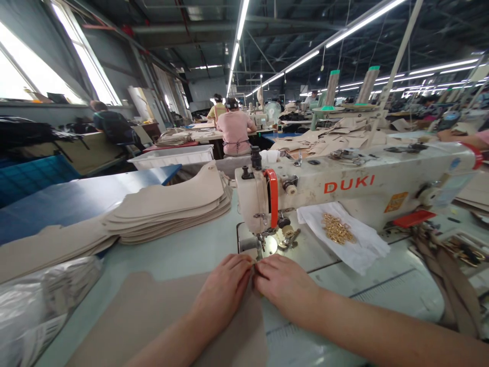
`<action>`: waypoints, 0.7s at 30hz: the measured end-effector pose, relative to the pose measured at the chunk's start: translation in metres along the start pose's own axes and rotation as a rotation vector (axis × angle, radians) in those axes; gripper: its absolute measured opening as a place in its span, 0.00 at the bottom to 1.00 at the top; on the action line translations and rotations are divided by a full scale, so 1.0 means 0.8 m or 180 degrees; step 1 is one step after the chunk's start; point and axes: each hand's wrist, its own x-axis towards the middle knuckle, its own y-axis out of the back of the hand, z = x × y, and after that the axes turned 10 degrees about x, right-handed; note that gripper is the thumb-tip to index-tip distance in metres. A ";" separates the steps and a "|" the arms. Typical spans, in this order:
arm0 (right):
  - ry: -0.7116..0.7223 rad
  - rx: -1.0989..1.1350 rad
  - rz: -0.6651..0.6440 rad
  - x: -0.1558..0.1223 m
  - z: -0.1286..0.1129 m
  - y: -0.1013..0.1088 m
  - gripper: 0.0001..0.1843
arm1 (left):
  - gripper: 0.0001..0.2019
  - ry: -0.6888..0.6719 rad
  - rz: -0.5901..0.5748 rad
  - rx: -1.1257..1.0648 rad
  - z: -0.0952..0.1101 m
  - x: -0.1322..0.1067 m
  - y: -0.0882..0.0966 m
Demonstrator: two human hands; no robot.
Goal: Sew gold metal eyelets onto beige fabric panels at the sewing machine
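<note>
My left hand (223,293) and my right hand (286,285) lie side by side on a beige cut piece (153,316) on the table, fingertips together just in front of the needle of a white DUKI sewing machine (344,191). Both hands pinch the piece's far edge at the presser foot (262,250). The fingers are curled and pressed together; whatever small part sits between them is hidden.
A stack of beige cut pieces (171,209) lies at left, and a plastic-wrapped bundle (38,306) at the near left. Gold metal fittings (336,229) sit on white paper under the machine arm. Brown straps (451,275) lie at right. Other people work at tables behind.
</note>
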 end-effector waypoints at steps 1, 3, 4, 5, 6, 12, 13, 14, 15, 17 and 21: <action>0.0009 -0.0006 -0.0021 0.000 0.001 0.000 0.05 | 0.08 0.0009 0.0001 0.0003 0.001 0.000 -0.001; 0.0033 -0.0020 -0.0063 -0.001 0.005 0.002 0.05 | 0.08 0.0001 0.0026 0.0006 0.004 0.003 -0.003; 0.0037 -0.0026 -0.0082 -0.002 0.008 0.003 0.05 | 0.09 -0.0007 0.0040 0.0005 0.005 0.005 -0.004; 0.0032 -0.0035 -0.0096 -0.004 0.011 0.004 0.05 | 0.09 -0.0014 0.0053 0.0006 0.006 0.008 -0.007; 0.0026 -0.0044 -0.0111 -0.005 0.015 0.005 0.06 | 0.09 -0.0025 0.0068 0.0006 0.007 0.012 -0.009; -0.0078 -0.0030 -0.0190 -0.010 0.036 0.011 0.06 | 0.09 -0.0098 0.0239 -0.0012 0.005 0.033 -0.023; -0.0104 -0.0011 -0.0179 -0.009 0.038 0.011 0.05 | 0.09 -0.0099 0.0259 -0.0021 0.003 0.035 -0.025; -0.0119 0.0022 -0.0168 -0.009 0.040 0.011 0.05 | 0.09 -0.0094 0.0275 -0.0033 0.002 0.036 -0.026; -0.0138 0.0058 -0.0152 -0.009 0.041 0.010 0.05 | 0.09 -0.0082 0.0290 -0.0050 0.001 0.038 -0.027; -0.0172 0.0149 -0.0123 -0.008 0.044 0.008 0.06 | 0.09 -0.0048 0.0310 -0.0097 -0.002 0.040 -0.029; -0.0215 0.0273 -0.0035 -0.007 0.048 0.005 0.07 | 0.10 0.0009 0.0362 -0.0181 -0.008 0.043 -0.033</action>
